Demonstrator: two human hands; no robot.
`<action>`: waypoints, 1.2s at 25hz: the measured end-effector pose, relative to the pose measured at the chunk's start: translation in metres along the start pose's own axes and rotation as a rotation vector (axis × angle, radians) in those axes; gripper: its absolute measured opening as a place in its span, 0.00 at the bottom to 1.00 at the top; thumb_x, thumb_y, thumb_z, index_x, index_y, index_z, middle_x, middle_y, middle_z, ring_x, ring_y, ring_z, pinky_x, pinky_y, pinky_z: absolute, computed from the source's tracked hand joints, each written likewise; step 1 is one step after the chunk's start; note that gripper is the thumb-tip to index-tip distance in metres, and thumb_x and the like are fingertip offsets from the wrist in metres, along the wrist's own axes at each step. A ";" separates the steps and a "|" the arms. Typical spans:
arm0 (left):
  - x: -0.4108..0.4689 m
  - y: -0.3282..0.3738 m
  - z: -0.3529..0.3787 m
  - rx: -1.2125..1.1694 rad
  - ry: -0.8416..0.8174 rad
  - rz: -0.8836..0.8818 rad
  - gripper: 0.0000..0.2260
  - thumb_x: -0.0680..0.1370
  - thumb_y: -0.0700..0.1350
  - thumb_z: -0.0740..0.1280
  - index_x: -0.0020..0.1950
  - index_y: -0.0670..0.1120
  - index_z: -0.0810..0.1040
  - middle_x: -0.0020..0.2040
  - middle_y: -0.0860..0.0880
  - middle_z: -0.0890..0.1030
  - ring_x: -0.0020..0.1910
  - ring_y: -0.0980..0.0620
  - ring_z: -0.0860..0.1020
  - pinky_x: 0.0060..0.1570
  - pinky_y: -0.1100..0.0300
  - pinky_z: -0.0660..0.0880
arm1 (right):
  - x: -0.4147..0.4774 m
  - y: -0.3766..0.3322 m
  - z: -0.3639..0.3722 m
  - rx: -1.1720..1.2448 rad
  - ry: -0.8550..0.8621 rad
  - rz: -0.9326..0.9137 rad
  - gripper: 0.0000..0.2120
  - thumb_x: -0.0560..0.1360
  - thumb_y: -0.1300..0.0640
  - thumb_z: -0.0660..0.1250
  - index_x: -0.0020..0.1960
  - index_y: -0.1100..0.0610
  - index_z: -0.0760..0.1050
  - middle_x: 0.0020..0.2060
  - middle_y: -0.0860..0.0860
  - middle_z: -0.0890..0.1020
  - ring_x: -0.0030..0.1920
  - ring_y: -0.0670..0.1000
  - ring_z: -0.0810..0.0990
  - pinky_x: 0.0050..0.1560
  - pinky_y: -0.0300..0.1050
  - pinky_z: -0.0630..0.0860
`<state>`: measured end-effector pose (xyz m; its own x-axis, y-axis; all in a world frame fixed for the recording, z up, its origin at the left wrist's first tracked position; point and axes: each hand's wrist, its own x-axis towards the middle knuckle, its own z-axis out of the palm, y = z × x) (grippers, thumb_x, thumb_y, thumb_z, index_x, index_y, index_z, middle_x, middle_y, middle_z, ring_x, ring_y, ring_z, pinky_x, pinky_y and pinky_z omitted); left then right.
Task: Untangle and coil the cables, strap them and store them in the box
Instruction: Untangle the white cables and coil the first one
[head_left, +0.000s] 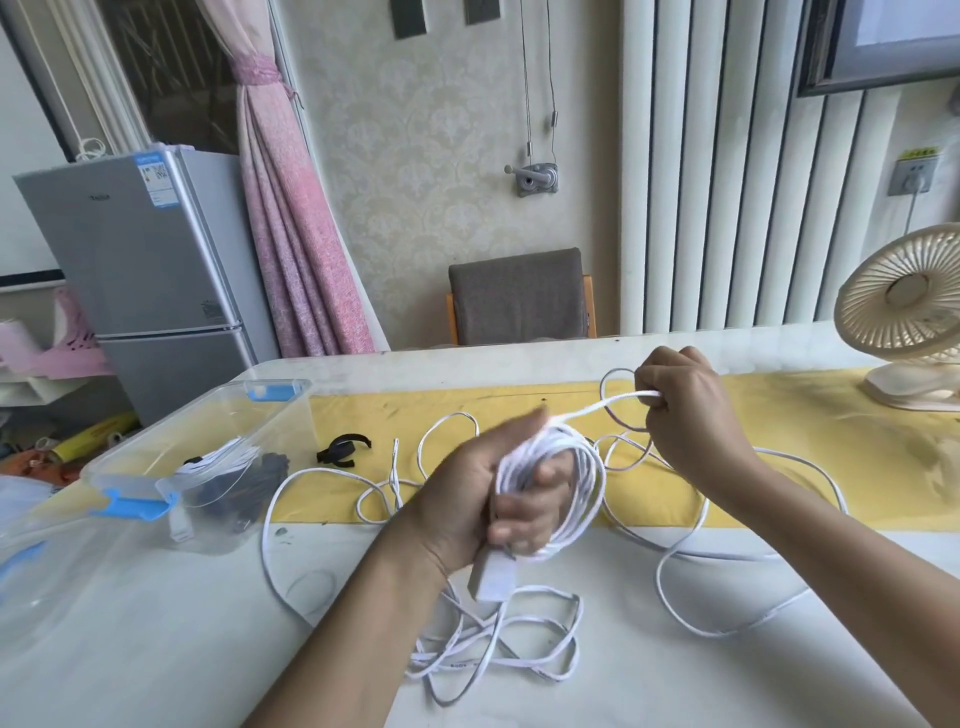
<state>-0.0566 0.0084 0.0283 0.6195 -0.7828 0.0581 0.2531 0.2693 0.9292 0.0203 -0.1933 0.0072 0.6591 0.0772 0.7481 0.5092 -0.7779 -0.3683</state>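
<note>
- Left hand (467, 499), centre frame, has its fingers curled round a white coil (582, 478); a plug (491, 574) pokes out below.
- Right hand (685, 415), right of centre, pinches the strand leading to the coil.
- Loose cable (498, 660) sprawls on the table (156, 623), lower centre.
- Clear box (218, 530) at left, with a black strap (343, 449) beside it.

A lived-in room of a home is serving as the setting. A small grey two-door fridge (140, 270) is standing beside a pink curtain (296, 234) tied back at a window, patterned wallpaper (415, 156) is covering the far wall, and a white column radiator (727, 208) is rising next to it. A padded chair (519, 296) is sitting behind a white table (156, 649), where a cream desk fan (904, 317) is standing on a yellow runner (857, 467), well apart from a clear household storage box (156, 431).
</note>
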 end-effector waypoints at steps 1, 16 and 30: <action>0.000 0.002 -0.005 -0.154 -0.071 0.050 0.16 0.77 0.56 0.62 0.36 0.46 0.73 0.22 0.54 0.67 0.18 0.57 0.66 0.23 0.64 0.64 | -0.004 0.002 0.003 -0.032 -0.016 -0.022 0.26 0.60 0.80 0.55 0.27 0.48 0.56 0.30 0.47 0.68 0.38 0.54 0.62 0.36 0.45 0.56; 0.013 0.004 -0.002 -0.287 0.650 0.519 0.13 0.81 0.52 0.56 0.42 0.46 0.71 0.27 0.53 0.70 0.24 0.56 0.69 0.29 0.65 0.70 | -0.065 -0.045 0.014 -0.269 -0.173 -0.425 0.12 0.60 0.68 0.53 0.25 0.53 0.64 0.27 0.47 0.68 0.35 0.50 0.64 0.27 0.39 0.58; 0.010 -0.019 -0.017 1.447 0.637 0.330 0.31 0.78 0.63 0.54 0.31 0.38 0.72 0.24 0.50 0.69 0.25 0.54 0.70 0.30 0.59 0.69 | -0.038 -0.047 -0.030 -0.021 0.038 -0.404 0.11 0.66 0.66 0.50 0.32 0.51 0.60 0.32 0.49 0.71 0.39 0.47 0.58 0.33 0.41 0.62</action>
<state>-0.0429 0.0052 0.0052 0.7876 -0.3536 0.5047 -0.5957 -0.6467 0.4765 -0.0453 -0.1785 0.0123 0.3871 0.3563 0.8504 0.7114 -0.7022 -0.0296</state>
